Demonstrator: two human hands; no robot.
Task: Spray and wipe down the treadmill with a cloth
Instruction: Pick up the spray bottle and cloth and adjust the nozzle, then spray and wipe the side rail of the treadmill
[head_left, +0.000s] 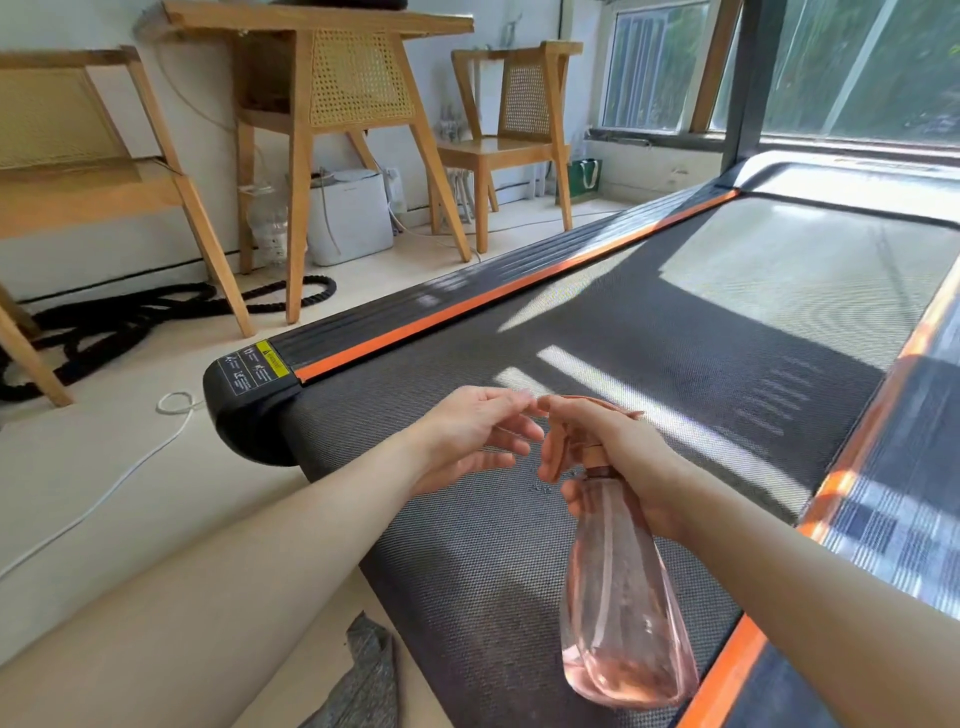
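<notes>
The fingers (571, 501) of my right hand (613, 457) are curled round the neck of the pink spray bottle (618, 613), just under its copper-coloured head. The clear body hangs toward me with a little liquid pooled in its base. The fingers (498, 460) of my left hand (467, 436) are loose and spread, gripping nothing, and their tips are just beside the right hand's fingertips at the bottle's head. I cannot tell whether they touch.

Both hands are over the near end of the treadmill belt (649, 322), a dark woven surface crossed by bright patches of sunlight toward the far right. An orange stripe runs along the left side rail (467, 301), which ends near me in a black cap bearing a yellow warning label (260, 366). A matching orange edge runs down the right side. The grey cloth (363, 675) lies on the floor at the near left edge of the belt, just beside my left forearm.

On the pale floor (78, 457) to the left a white cable (104, 499) trails, and farther off a thick black rope (130, 317) lies coiled under wooden chairs with cane backs (358, 78). A white box-shaped appliance (348, 213) stands against the far wall, with a green bag (584, 176) to its right. A window (857, 67) fills the far right, behind the treadmill's dark upright post (753, 78).
</notes>
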